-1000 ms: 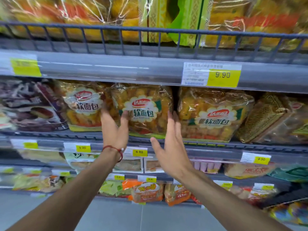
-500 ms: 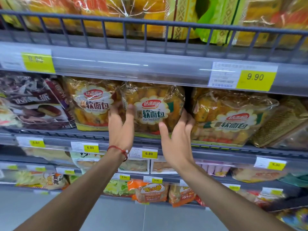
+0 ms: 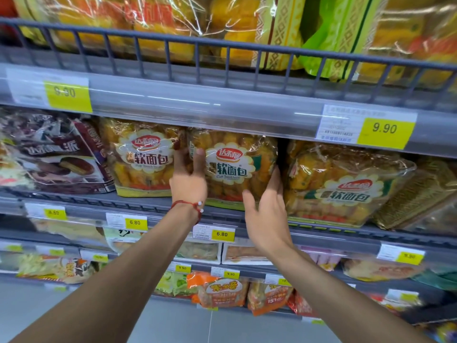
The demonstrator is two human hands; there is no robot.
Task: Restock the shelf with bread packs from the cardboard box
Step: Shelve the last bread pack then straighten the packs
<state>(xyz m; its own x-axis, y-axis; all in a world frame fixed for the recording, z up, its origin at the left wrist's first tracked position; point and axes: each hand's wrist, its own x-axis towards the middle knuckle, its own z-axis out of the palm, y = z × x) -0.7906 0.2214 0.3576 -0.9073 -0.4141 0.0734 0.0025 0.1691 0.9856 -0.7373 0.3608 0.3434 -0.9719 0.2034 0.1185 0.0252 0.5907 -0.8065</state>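
Bright even store light, glare on plastic wrappers (image 3: 173, 18), blurred price labels (image 3: 66, 92), wide-angle bending at edges

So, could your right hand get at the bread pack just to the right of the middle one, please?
Probably yes: the right hand is open, touching the middle bread pack, and the right-hand bread pack stands right beside it, with nothing in front of it.
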